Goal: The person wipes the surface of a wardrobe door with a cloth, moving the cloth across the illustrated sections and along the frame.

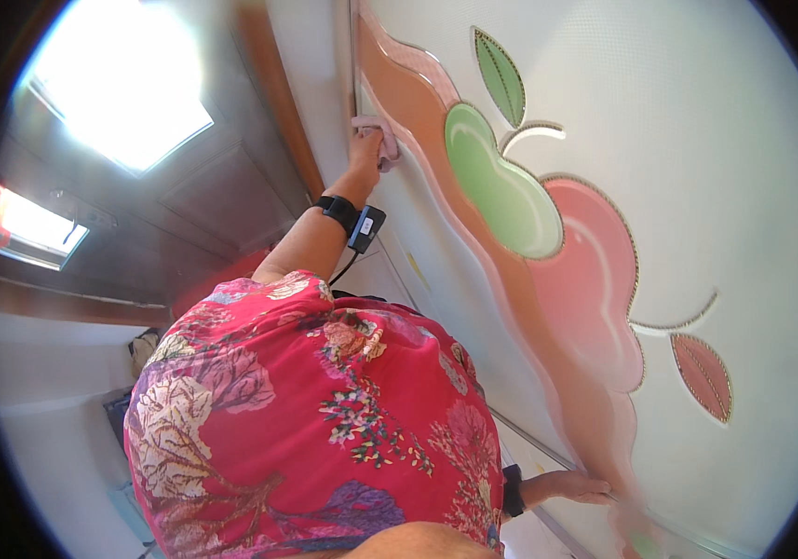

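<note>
My left hand [365, 148] is closed around a pink cloth [386, 143]. The cloth lies against the left edge of a large white panel [734, 195], by a narrow metal trim. The panel carries raised fruit and leaf shapes, among them a green fruit [504, 189] and a pink fruit [587, 279], over a wavy orange-brown band [504, 300]. At the lower right my right hand [570, 485] has its fingers stretched out against the panel's lower part. No object shows in it, and its fingertips are hard to make out.
A dark panelled door [224, 189] with bright glass panes [130, 77] stands at the left, beside a brown wooden frame [280, 98]. A black wrist device [365, 229] with a cable sits on my left forearm. My floral red top [301, 419] hides much of the floor.
</note>
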`<state>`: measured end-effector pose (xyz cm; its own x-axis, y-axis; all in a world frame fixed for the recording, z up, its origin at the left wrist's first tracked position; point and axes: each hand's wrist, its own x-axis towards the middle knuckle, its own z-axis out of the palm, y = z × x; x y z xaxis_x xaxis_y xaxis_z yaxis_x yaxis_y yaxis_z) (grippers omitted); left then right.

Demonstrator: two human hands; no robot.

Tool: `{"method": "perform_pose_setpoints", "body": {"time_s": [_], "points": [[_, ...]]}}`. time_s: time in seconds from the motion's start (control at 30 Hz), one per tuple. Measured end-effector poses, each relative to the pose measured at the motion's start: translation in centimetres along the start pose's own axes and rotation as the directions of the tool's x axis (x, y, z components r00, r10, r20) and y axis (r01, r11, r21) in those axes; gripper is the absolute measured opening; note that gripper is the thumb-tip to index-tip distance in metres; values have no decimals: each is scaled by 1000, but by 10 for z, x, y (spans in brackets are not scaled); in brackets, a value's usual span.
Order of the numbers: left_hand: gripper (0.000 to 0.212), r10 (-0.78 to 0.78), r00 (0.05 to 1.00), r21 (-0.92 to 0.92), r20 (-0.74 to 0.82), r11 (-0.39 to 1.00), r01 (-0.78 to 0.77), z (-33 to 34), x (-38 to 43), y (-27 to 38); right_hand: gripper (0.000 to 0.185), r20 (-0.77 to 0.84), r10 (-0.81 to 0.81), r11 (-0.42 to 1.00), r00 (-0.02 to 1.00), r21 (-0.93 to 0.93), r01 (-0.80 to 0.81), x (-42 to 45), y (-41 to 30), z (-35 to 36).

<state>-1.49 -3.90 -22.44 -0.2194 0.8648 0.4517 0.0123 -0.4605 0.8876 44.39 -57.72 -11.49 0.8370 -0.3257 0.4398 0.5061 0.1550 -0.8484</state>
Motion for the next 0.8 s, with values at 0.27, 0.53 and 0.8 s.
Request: {"method": "perform_pose_setpoints", "body": {"time_s": [0.27, 0.53, 0.8], "points": [[23, -336, 919, -318, -206, 911, 262, 54, 9, 142, 49, -98, 21, 999, 995, 33, -18, 22, 14, -29], [21, -275, 916, -273, -292, 942, 196, 48, 13, 197, 50, -110, 55, 996, 992, 82, -46, 47, 26, -43], [32, 67, 888, 16, -455, 998, -67, 57, 1, 208, 51, -142, 72, 991, 987, 125, -54, 74, 29, -59]]}}
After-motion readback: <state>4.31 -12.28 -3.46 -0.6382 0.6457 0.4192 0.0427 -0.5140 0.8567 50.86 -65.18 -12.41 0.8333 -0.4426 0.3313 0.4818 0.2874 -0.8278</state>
